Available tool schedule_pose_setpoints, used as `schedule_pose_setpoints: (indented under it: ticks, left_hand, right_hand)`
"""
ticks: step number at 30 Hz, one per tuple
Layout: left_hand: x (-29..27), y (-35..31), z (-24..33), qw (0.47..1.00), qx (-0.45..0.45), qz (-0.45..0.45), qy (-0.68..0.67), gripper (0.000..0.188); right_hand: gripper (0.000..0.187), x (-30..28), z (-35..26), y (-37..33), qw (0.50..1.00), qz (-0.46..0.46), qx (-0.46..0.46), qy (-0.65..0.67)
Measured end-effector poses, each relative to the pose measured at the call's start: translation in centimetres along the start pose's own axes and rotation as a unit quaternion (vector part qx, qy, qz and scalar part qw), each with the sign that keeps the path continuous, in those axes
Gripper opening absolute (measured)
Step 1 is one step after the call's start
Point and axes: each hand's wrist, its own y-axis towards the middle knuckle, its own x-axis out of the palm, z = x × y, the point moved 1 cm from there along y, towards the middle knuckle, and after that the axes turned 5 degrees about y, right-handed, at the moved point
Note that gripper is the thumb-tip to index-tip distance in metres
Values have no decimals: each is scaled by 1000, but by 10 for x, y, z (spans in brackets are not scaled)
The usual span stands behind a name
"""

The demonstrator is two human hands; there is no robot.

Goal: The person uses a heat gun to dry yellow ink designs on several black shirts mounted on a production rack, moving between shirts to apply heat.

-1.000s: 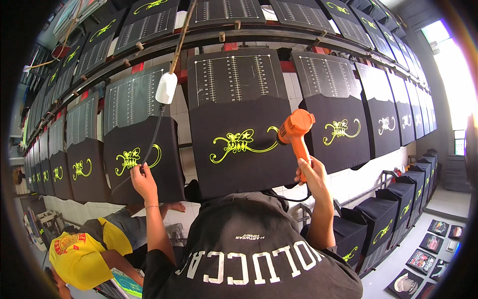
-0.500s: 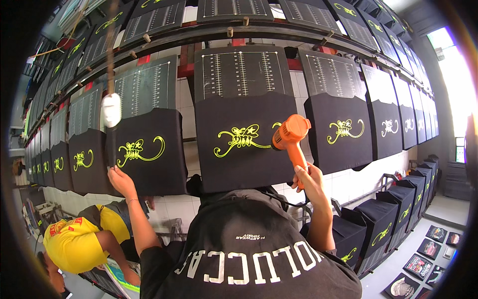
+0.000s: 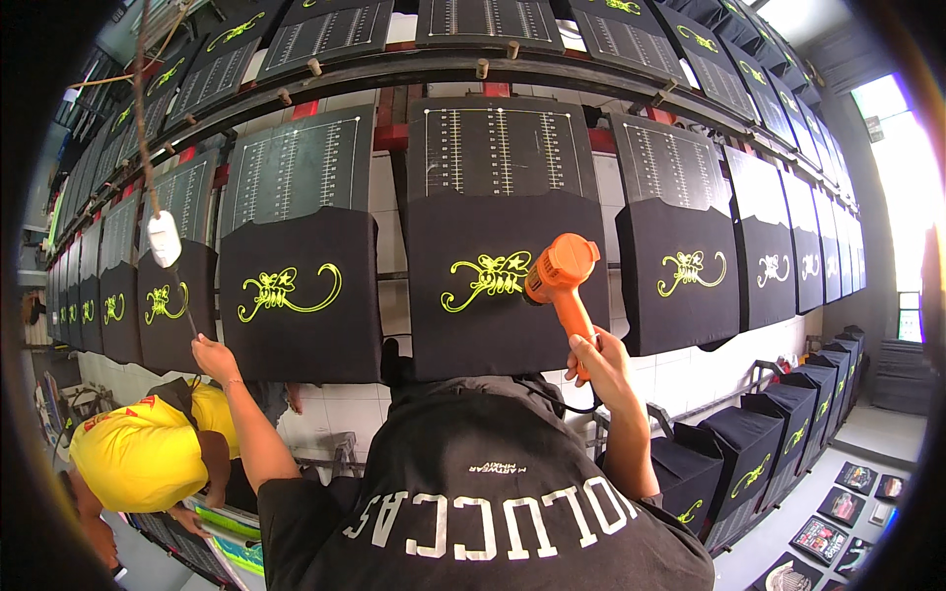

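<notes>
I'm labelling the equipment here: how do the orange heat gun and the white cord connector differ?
The heat gun is orange; the cord connector is white. The heat gun is larger in view and pistol-shaped; the cord connector is a rounded block. The right hand grips the heat gun; the cord connector hangs above the left hand, which pinches the dark cord. Both appear in front of black shirts.

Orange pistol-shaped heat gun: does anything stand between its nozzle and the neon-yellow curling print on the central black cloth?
Nothing visible does. The right hand holds the heat gun over the print, hiding its right end. The white-ended black cable in the left hand runs to the left, clear of both.
</notes>
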Motion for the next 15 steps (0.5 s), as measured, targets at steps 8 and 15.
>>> schedule_pose_setpoints:
  ticks: [8, 15]
  left_hand:
    - [50, -6, -47, 996, -76, -40, 17, 44]
    - [52, -22, -21, 996, -61, -64, 13, 39]
  right_hand:
    - [28, 30, -26, 8, 1000, -3, 17, -13]
    - [30, 41, -37, 27, 998, 38, -12, -56]
